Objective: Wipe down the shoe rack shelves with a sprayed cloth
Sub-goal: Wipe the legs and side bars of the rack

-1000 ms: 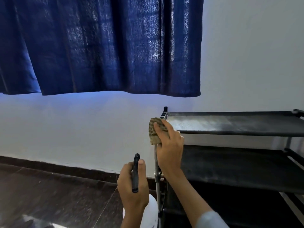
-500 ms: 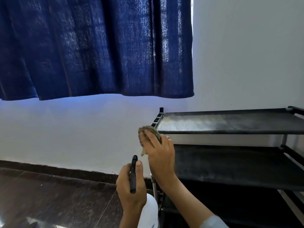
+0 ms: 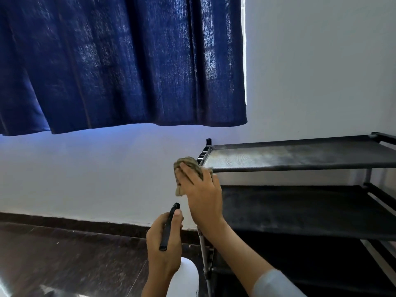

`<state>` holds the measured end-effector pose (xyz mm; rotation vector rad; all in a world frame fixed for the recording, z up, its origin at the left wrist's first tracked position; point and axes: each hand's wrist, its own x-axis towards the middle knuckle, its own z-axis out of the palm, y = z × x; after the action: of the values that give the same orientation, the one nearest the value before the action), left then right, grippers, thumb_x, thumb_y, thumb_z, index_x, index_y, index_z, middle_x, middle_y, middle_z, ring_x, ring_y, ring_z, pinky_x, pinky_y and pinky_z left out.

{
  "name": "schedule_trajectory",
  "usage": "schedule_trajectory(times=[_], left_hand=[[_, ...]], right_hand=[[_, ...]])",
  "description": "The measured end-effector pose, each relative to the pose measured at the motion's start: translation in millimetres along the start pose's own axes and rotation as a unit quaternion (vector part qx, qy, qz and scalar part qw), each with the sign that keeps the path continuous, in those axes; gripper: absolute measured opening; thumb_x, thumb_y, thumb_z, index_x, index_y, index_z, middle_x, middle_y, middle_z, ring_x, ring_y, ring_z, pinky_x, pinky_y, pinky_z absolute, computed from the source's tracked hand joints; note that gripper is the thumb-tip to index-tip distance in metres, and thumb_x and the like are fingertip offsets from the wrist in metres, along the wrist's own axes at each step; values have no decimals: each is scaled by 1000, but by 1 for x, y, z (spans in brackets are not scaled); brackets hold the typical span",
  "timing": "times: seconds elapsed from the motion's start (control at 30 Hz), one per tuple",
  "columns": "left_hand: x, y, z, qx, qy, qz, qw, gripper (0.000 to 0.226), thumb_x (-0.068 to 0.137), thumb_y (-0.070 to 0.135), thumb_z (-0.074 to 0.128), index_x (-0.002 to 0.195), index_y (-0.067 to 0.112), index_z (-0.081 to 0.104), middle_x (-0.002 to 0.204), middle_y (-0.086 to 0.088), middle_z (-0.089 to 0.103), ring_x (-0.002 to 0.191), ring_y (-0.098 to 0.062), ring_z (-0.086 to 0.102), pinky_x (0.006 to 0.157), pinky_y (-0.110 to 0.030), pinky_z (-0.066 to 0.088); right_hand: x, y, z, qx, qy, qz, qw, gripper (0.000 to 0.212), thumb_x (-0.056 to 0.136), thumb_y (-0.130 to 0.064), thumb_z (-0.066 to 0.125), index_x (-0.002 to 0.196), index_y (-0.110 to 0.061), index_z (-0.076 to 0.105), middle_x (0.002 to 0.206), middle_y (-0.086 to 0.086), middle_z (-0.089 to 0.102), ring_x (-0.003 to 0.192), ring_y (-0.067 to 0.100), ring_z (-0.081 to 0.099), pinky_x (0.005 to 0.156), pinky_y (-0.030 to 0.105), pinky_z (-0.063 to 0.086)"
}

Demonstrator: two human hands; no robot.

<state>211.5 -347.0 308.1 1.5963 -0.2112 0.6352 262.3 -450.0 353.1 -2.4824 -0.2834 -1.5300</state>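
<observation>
Gripping a bunched cloth (image 3: 188, 168) in the right hand (image 3: 202, 202) beside the shoe rack (image 3: 300, 166) top corner, left hand (image 3: 164, 247) clasping a spray bottle (image 3: 169, 227) below.

The cloth (image 3: 188, 168) looks coarse and woven; the shoe rack (image 3: 300, 155) shelves are matt dark fabric, the top one dusty grey, on metal tubes; at nine o'clock, the floor (image 3: 64, 258) is glossy dark stone.

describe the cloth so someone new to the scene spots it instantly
Find the black shoe rack against the white wall, then its top shelf. At that shelf's left front corner, the right hand clutches the cloth: a crumpled olive-tan wad, the only patterned fabric there.
</observation>
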Motion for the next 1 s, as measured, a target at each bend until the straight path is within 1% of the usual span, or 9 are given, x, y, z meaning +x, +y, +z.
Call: schedule_trajectory(times=[0.1, 0.2, 0.27, 0.33, 0.47, 0.67, 0.8, 0.9, 1.0], left_hand=[[13, 4, 1, -27, -35, -32, 999, 41, 94, 34, 49, 73, 3, 65, 69, -16, 64, 70, -33, 61, 57, -39, 46], [25, 11, 7, -40, -46, -36, 998, 42, 98, 28, 46, 75, -1, 65, 73, -19, 65, 73, -30, 64, 58, -36, 51], [26, 9, 10, -61, -36, -52, 996, 42, 98, 29, 45, 77, -2, 64, 75, -19, 65, 73, -26, 64, 53, -31, 53], [24, 3, 11, -77, -20, -68, 995, 42, 97, 30, 45, 79, -2, 64, 79, -21, 65, 77, -28, 64, 58, -37, 53], [23, -2, 9, -69, -30, -68, 995, 42, 90, 38, 45, 79, 3, 66, 81, -19, 65, 80, -27, 63, 58, -41, 55], [30, -5, -8, -82, -45, -100, 991, 55, 82, 52, 45, 82, 2, 67, 84, -20, 66, 85, -31, 65, 49, -36, 55], [28, -7, -12, -61, -48, -109, 991, 51, 84, 54, 50, 80, 7, 68, 83, -20, 67, 86, -29, 66, 49, -37, 56], [27, -7, -11, -57, -46, -116, 991, 50, 81, 53, 44, 78, 9, 68, 82, -17, 66, 85, -27, 65, 50, -41, 56], [27, -6, -10, -64, -29, -115, 991, 47, 89, 52, 52, 78, 9, 68, 82, -14, 67, 84, -27, 65, 50, -43, 57]], right_hand=[[-12, 2, 8, 74, -57, 51, 994, 52, 75, 8, 65, 120, -16, 66, 125, -4, 63, 109, 26, 62, 81, 43, 57], [-51, -1, 22, 202, -88, 153, 963, 49, 87, 7, 54, 132, -14, 55, 137, -4, 54, 114, 19, 60, 92, 32, 53], [-69, -5, 23, 281, -62, 227, 930, 44, 90, 3, 53, 131, -12, 54, 133, 1, 55, 112, 13, 59, 91, 24, 52], [-66, -7, 17, 320, 2, 267, 909, 43, 89, 4, 52, 129, -13, 56, 122, 1, 57, 105, 10, 58, 85, 24, 55], [-20, -1, 13, 306, 71, 244, 917, 47, 89, -1, 56, 134, -11, 50, 125, 1, 55, 111, 8, 55, 94, 19, 49], [-44, 7, 29, 225, -30, 242, 943, 48, 88, -3, 61, 134, -12, 52, 121, 1, 59, 104, 14, 61, 85, 29, 56], [-95, 18, 26, 167, -112, 254, 946, 38, 85, -7, 64, 122, -15, 62, 120, -3, 62, 106, 15, 62, 89, 29, 54], [-72, 14, 17, 171, 14, 235, 957, 41, 76, -9, 74, 116, -13, 68, 115, -1, 67, 98, 16, 65, 85, 34, 55], [-23, 5, 18, 72, 106, 90, 988, 43, 74, -20, 74, 117, -19, 68, 118, -3, 66, 95, 21, 63, 76, 32, 50]])
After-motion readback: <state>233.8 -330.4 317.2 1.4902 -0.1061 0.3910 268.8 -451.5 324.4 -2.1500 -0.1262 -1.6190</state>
